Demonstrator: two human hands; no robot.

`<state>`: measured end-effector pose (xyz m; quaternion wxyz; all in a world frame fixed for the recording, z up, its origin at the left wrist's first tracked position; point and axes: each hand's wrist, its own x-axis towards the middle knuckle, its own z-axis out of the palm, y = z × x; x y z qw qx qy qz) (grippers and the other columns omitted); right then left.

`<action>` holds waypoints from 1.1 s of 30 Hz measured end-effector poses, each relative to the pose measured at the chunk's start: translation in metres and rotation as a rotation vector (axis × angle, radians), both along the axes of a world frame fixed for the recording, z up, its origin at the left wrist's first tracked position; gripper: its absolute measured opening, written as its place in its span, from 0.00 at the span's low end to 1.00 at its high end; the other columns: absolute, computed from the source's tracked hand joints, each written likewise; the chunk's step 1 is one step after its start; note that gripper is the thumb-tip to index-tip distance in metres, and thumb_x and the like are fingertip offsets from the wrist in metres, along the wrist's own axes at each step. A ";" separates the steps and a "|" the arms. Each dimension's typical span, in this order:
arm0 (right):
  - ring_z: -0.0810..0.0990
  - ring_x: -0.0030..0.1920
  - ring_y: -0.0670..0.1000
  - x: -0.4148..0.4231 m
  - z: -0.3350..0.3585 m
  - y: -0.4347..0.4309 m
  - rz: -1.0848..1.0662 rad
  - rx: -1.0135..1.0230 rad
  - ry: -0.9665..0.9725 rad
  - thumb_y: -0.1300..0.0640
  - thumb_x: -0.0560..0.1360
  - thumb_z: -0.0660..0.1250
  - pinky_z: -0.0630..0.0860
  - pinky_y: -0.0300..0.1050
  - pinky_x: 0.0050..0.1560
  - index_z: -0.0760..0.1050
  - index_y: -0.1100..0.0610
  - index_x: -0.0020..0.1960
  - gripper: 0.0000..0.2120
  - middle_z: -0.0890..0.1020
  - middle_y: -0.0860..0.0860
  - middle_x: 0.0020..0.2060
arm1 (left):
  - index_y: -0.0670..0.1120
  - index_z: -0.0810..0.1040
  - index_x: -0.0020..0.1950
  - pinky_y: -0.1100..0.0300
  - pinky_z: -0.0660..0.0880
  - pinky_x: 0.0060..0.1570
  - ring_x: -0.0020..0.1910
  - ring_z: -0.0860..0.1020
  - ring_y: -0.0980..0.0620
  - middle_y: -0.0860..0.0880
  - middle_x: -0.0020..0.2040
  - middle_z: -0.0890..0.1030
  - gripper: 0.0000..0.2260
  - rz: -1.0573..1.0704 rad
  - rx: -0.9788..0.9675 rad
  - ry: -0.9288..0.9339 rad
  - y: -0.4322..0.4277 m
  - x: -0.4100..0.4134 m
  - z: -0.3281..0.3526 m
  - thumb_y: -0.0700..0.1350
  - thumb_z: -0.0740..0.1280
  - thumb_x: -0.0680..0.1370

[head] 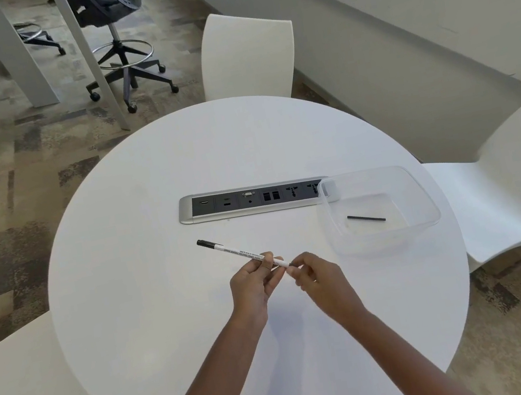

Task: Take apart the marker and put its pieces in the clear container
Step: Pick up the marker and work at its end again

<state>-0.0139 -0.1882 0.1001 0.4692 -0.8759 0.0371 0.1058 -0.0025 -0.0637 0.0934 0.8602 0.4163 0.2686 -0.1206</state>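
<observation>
A white marker (240,251) is held above the tabletop, near the middle of the round white table (176,163) and towards its near edge. Its black cap is pointed away to the left, and the barrel slopes down to the hands. The barrel is gripped near its lower end by the left hand (253,284), with fingers and thumb curled round it. The very end of the barrel is pinched between the fingertips of the right hand (318,277). A line of black print is seen along the barrel, but it is too small to be read.

The clear container (424,189) is set at the right edge of the tabletop, its far left corner overlapping the end of a socket panel (252,198) sunk into the table. A thin black rod (366,218) is seen lying flat on the container's floor.
</observation>
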 end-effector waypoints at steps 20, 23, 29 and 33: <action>0.64 0.21 0.44 0.012 0.014 -0.001 -0.256 0.515 0.486 0.62 0.76 0.60 0.63 0.33 0.23 0.72 0.58 0.28 0.17 0.69 0.47 0.19 | 0.39 0.78 0.41 0.69 0.79 0.34 0.30 0.83 0.55 0.49 0.31 0.84 0.06 -0.080 0.031 -0.040 -0.001 0.002 0.002 0.36 0.64 0.77; 0.66 0.23 0.45 0.012 0.016 -0.002 -0.233 0.539 0.478 0.60 0.77 0.59 0.65 0.33 0.24 0.73 0.58 0.30 0.17 0.70 0.48 0.22 | 0.38 0.79 0.42 0.68 0.79 0.34 0.30 0.82 0.55 0.48 0.31 0.84 0.06 -0.068 0.021 -0.036 0.000 0.003 0.003 0.35 0.64 0.76; 0.74 0.40 0.52 -0.005 0.005 0.011 0.041 -0.304 -0.245 0.55 0.78 0.59 0.69 0.44 0.37 0.72 0.60 0.50 0.09 0.77 0.54 0.38 | 0.37 0.79 0.42 0.68 0.79 0.31 0.29 0.83 0.55 0.47 0.30 0.84 0.04 0.016 -0.045 0.001 0.000 0.008 0.008 0.34 0.65 0.76; 0.76 0.35 0.58 -0.007 0.003 0.011 0.112 -0.479 -0.444 0.62 0.75 0.64 0.70 0.47 0.29 0.75 0.64 0.43 0.05 0.78 0.58 0.34 | 0.38 0.79 0.43 0.68 0.79 0.31 0.29 0.82 0.55 0.47 0.30 0.84 0.04 0.009 -0.038 0.010 0.001 0.006 0.008 0.35 0.65 0.75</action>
